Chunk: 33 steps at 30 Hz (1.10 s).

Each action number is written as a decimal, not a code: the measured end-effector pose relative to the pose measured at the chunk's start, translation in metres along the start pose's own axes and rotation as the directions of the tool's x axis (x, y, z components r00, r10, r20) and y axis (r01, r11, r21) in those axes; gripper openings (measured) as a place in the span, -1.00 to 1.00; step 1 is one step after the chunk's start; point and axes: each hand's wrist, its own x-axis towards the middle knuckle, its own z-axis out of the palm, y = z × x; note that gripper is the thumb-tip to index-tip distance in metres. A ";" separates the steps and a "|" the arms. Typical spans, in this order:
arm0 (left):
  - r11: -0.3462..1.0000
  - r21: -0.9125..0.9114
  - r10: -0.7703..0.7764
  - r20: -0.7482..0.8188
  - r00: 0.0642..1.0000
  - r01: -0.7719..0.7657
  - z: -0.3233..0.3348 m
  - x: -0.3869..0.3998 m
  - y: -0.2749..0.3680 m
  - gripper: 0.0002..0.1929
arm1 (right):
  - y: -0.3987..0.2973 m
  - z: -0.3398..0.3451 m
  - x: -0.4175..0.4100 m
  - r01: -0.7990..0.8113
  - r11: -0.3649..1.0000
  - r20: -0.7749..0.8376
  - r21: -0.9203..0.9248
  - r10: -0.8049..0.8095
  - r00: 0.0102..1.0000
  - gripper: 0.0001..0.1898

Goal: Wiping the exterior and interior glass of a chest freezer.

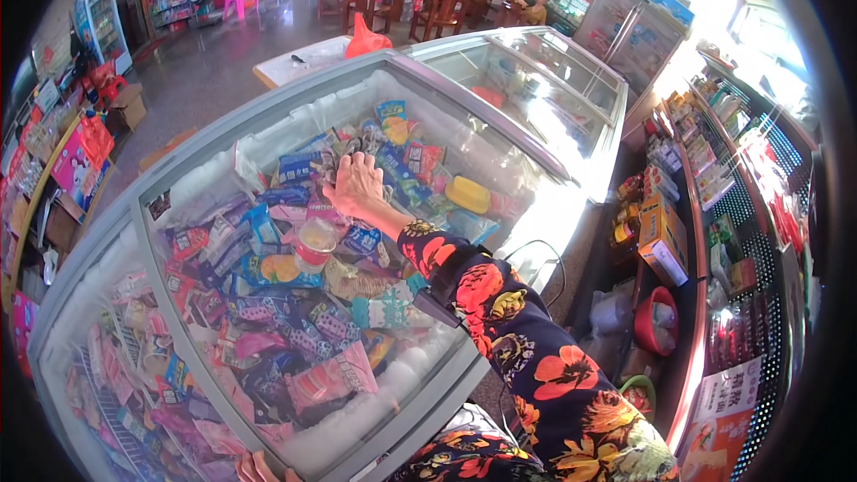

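Observation:
My right hand (357, 189) reaches down into an open chest freezer (455, 365), palm down on packaged frozen treats. Its fingertips sink among the wrappers, so whether it grips one is hidden. Near it lie a blue packet (299, 165), a red packet (424, 158) and a yellow tub (467, 194). A clear-lidded cup (315, 242) sits below the wrist, and a pink packet (333, 377) is nearer to me. At the bottom edge, part of my left hand (262, 468) rests by the frame of the glass lid (194, 348); most of it is cut off.
Frost lines the freezer walls. A second glass-topped freezer (556, 80) stands behind, beside a white table with a red plastic bag (365, 39). Goods shelves (689, 214) run along the right, with a cardboard box (661, 234). A person (535, 10) is at the far wooden tables.

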 end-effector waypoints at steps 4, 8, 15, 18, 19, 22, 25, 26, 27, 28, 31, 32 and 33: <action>0.999 -0.022 0.040 -0.067 0.997 -0.041 -0.004 -0.003 0.007 -0.42 | -0.004 -0.001 -0.001 0.009 1.000 0.022 0.013 -0.009 1.000 -0.38; 0.996 0.020 0.090 -0.047 0.995 -0.090 -0.003 -0.031 0.021 -0.45 | -0.001 -0.003 -0.001 0.001 1.000 0.041 -0.001 -0.001 0.999 -0.38; 0.994 0.002 0.112 -0.050 0.992 -0.112 0.007 -0.053 0.018 -0.43 | -0.002 0.000 -0.001 0.017 0.999 0.003 -0.038 -0.017 1.000 -0.40; 0.994 0.053 0.104 -0.085 0.991 -0.100 0.014 -0.054 0.016 -0.44 | -0.002 0.001 -0.002 0.029 0.999 0.045 -0.042 -0.027 0.999 -0.42; 0.994 0.058 0.095 -0.084 0.992 -0.090 0.015 -0.054 0.016 -0.45 | -0.001 0.002 -0.002 0.037 0.999 0.035 -0.035 -0.036 0.999 -0.42; 0.993 0.070 0.100 -0.105 0.989 -0.093 0.017 -0.053 0.018 -0.45 | 0.005 0.007 0.001 0.073 0.997 0.020 -0.022 -0.072 0.997 -0.43; 0.995 0.060 0.092 -0.118 0.989 -0.086 0.018 -0.053 0.020 -0.46 | 0.005 0.015 0.006 0.111 0.994 0.016 -0.006 -0.110 0.994 -0.44; 0.995 0.060 0.089 -0.120 0.989 -0.082 0.018 -0.053 0.021 -0.46 | 0.002 0.018 0.008 0.121 0.993 0.018 0.006 -0.121 0.992 -0.47; 0.996 0.055 0.078 -0.113 0.991 -0.072 0.018 -0.054 0.020 -0.46 | -0.005 0.021 0.009 0.130 0.992 0.022 0.011 -0.130 0.991 -0.47; 0.997 0.051 0.062 -0.107 0.992 -0.057 0.017 -0.055 0.020 -0.47 | -0.014 0.024 0.010 0.093 0.994 0.015 0.065 -0.094 0.995 -0.49; 0.999 0.031 0.029 -0.097 0.995 -0.026 0.014 -0.052 0.024 -0.47 | -0.045 0.031 0.024 0.078 0.974 0.071 0.212 -0.095 0.993 -0.54; 0.999 0.003 0.035 -0.108 0.994 -0.034 0.013 -0.050 0.024 -0.46 | -0.057 0.029 0.029 0.097 0.967 0.152 0.236 -0.136 0.979 -0.53; 1.000 0.011 -0.012 -0.115 0.993 0.014 0.013 -0.050 0.024 -0.46 | -0.071 0.030 0.032 0.115 0.959 0.231 0.258 -0.177 0.957 -0.52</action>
